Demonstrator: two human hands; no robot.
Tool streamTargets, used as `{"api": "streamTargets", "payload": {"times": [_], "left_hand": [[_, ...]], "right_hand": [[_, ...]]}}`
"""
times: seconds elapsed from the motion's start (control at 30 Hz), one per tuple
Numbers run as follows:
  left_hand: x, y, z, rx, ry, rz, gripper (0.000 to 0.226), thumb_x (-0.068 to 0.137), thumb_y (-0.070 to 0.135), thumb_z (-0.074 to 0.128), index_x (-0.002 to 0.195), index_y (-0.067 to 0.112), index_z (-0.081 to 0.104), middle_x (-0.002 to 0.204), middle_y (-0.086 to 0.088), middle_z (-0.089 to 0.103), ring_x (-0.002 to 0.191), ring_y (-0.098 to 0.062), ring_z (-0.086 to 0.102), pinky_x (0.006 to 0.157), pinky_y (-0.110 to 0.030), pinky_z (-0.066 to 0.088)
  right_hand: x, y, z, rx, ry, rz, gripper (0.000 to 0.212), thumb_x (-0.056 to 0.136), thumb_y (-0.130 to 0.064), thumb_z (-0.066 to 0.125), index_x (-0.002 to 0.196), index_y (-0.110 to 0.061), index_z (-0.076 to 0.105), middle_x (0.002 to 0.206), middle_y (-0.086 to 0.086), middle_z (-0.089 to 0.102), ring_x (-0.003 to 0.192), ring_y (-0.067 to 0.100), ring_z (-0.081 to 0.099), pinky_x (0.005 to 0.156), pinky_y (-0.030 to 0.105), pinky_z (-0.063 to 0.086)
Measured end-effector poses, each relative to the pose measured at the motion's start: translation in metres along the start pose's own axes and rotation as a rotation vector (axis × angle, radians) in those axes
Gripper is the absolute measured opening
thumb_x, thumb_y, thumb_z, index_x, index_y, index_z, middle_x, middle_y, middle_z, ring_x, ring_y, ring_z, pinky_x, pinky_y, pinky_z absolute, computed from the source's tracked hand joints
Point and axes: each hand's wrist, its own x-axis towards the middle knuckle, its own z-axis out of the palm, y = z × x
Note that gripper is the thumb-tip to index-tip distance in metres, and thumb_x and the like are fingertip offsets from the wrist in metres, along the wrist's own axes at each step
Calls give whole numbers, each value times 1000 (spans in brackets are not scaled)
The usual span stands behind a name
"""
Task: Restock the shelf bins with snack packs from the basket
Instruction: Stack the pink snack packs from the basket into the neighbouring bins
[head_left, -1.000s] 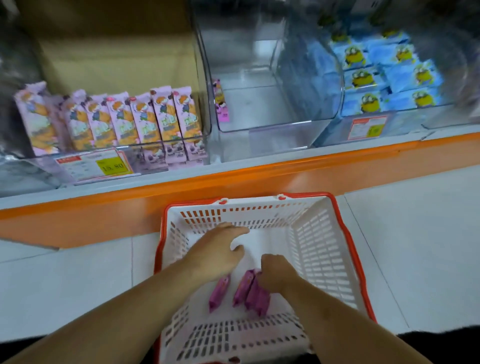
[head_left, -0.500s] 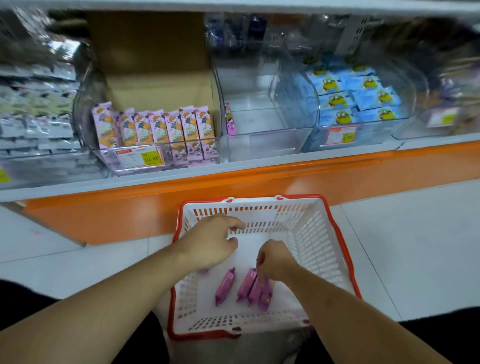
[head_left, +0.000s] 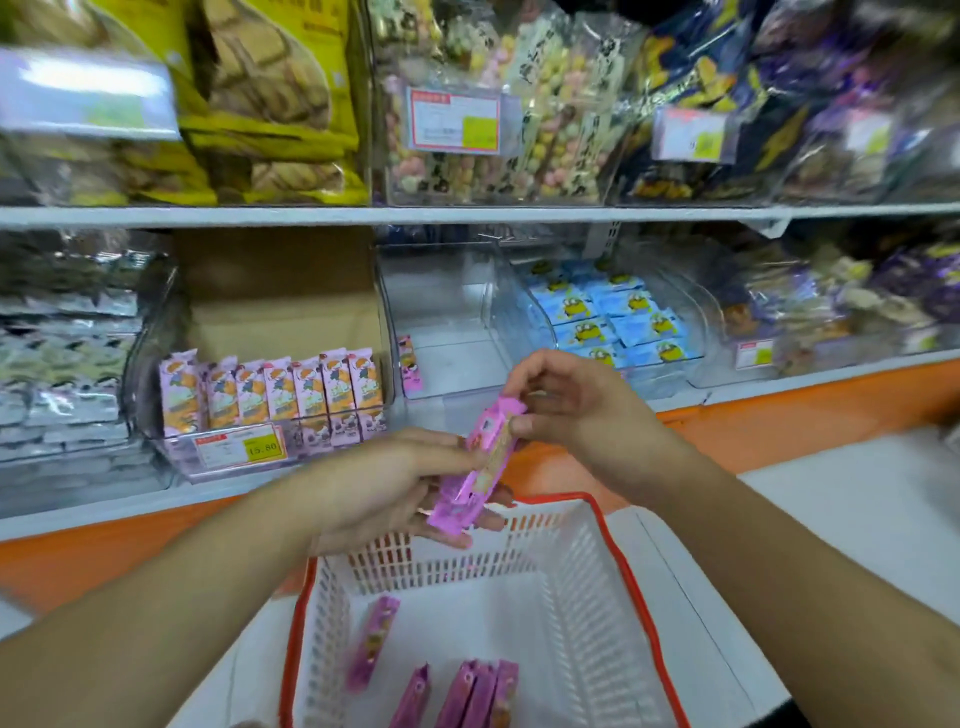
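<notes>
Above the white plastic basket with a red rim (head_left: 608, 525), both hands meet on one pink foil snack pack (head_left: 480, 467), held tilted. Its lower end lies across the left hand (head_left: 395, 488), whose fingers curl under it, while the right hand (head_left: 566, 402) pinches its upper end. More pink packs (head_left: 470, 696) lie on the basket floor. Behind, on the lower shelf, a clear plastic bin (head_left: 447, 332) holds a single pink pack (head_left: 409, 364) at its left wall, between a bin of upright purple packs (head_left: 291, 395) and a bin of blue packs (head_left: 613, 322).
</notes>
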Motion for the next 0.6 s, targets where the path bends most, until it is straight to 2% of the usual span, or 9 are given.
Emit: {"api": "streamTargets", "payload": {"times": [0.03,0.1,0.17,0.27,0.3,0.37,0.47,0.53,0.6], "left_hand": [[-2,8,2,-42,-12,23,43,93,24,66,129,1,64,122,-23,71,116,-45,67,102,-58,53],[0,17,2,-40,38,88,39,94,18,64,127,-3,63,117,-25,72,109,-45,70,95,-58,57],[7,22,3,108,194,161,30,94,20,71,120,5,68,110,-20,74,102,-39,73,89,-54,61],[21,20,1,455,498,271,30,83,39,85,105,27,69,96,2,73,92,-17,73,89,-43,60],[25,20,1,498,558,304,30,80,41,87,100,31,68,91,8,71,86,-11,71,87,-43,59],[33,20,1,487,613,344,31,78,40,88,96,33,64,88,14,70,75,-9,69,78,-46,60],[42,24,2,517,688,351,37,73,45,90,94,35,61,88,16,70,76,-11,69,73,-47,59],[47,26,3,539,726,351,42,70,50,91,94,35,59,88,16,69,74,-11,68,71,-46,58],[51,26,4,537,727,345,45,68,50,92,94,34,59,87,15,68,71,-10,67,69,-44,59]], "right_hand": [[3,-2,-4,36,6,-31,28,86,24,66,104,3,61,98,17,66,89,28,68,81,39,59],[12,-5,-9,47,35,-67,32,87,24,65,107,0,61,108,16,69,103,29,70,88,38,58],[20,-8,-12,-7,115,-70,37,86,22,66,109,-6,65,120,9,72,119,22,68,95,36,55],[29,-6,-12,34,247,27,41,76,1,74,113,-17,71,124,6,68,106,22,71,87,37,61],[32,-4,-11,38,283,73,40,74,-9,74,113,-19,72,123,8,67,100,23,72,82,39,63],[39,0,-9,49,301,160,37,77,-22,80,113,-19,72,119,15,66,94,28,73,77,46,64],[49,2,-5,79,257,229,31,91,-25,82,114,-11,67,108,23,72,86,31,75,73,48,64],[53,2,-3,59,227,236,26,95,-22,78,114,-10,66,100,19,77,86,31,77,77,50,65],[55,2,-3,48,242,230,24,96,-18,76,115,-9,63,94,14,79,85,30,78,75,46,64]]}}
